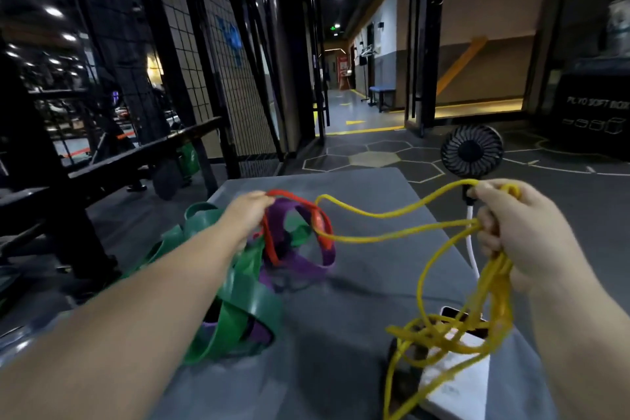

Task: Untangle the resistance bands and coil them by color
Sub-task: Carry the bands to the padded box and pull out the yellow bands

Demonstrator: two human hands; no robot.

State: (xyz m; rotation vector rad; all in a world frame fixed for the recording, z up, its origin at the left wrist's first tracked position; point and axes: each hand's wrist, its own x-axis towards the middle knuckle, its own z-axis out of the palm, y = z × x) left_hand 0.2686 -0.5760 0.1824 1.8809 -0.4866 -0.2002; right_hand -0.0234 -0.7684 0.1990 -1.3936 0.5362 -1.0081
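Observation:
My left hand grips a tangle of bands above the grey table: a thin red band, a purple band and a wide green band that droops to the table's left edge. My right hand holds several loops of a thin yellow band. Two yellow strands stretch from the right hand to the red band, threading through it. More yellow loops hang down onto the table at the lower right.
A small black fan stands at the table's far right corner, with a white cable running toward me. A white power bank and a phone lie under the yellow loops. A dark bench and a mesh fence stand at left.

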